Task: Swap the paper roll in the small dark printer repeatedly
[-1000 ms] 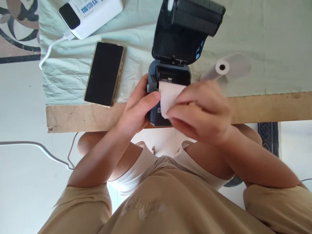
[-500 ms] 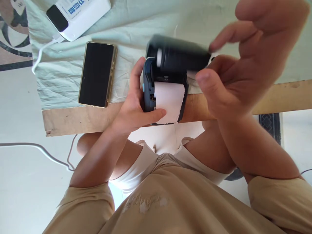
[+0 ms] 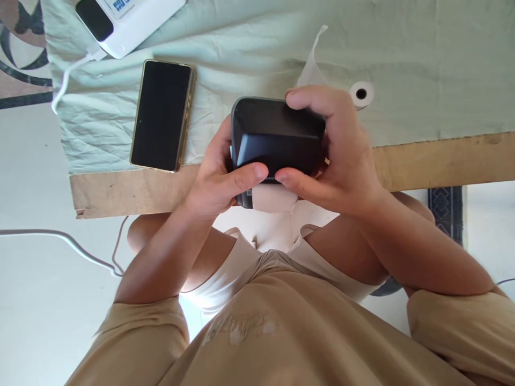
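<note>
A small dark receipt printer (image 3: 277, 123) is held between my two hands at the table's front edge, its cover down over the body. My left hand (image 3: 219, 179) grips its left side, thumb on the cover's near edge. Round the right side wraps my right hand (image 3: 341, 147), with its fingers at the far corner and its thumb beside the left one. White paper (image 3: 276, 198) sticks out from under the cover toward me. The paper roll inside is hidden.
Left of the printer lies a phone (image 3: 163, 115). A white power bank (image 3: 132, 24) with a plugged-in cable (image 3: 66, 80) sits at the back left. A small paper roll (image 3: 362, 95) and a curled paper strip (image 3: 313, 69) rest on the green cloth (image 3: 422, 69). Bare wood (image 3: 120, 194) edges the table.
The printer's cover has swung down from raised to closed over the paper. My right hand has come down and left onto the printer. The small roll and paper strip now show behind it.
</note>
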`<state>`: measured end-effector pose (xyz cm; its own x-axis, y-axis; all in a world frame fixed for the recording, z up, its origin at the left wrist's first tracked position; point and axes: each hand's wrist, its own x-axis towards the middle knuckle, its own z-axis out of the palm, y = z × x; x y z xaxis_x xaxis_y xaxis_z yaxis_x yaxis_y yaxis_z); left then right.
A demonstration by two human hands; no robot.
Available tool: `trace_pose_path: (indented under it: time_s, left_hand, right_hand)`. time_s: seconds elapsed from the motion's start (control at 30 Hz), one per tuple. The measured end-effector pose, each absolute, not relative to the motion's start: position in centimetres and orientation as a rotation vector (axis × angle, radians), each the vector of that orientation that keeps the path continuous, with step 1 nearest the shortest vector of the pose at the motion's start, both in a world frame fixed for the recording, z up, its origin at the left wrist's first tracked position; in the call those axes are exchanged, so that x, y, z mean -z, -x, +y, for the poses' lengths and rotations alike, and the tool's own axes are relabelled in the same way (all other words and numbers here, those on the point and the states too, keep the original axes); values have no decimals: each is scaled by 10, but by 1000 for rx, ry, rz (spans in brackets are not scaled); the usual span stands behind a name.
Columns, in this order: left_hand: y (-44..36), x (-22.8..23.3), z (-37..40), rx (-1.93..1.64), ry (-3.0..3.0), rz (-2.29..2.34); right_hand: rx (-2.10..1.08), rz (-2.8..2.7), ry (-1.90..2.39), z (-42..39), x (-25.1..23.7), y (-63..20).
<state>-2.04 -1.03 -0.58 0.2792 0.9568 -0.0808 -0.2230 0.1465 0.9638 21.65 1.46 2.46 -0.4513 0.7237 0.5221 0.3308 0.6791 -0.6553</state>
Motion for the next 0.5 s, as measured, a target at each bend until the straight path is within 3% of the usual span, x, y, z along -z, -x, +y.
trace_pose_path:
  time_s: [0.3,0.5]
  left_hand:
    - [19,3,-5,-983,-1045,886]
    - [22,16,-1,-1046,-1239,957]
  right_hand:
    - [-692,-2088,896,16,-18,-216]
    - [-592,-2102,934,16,-11,-215]
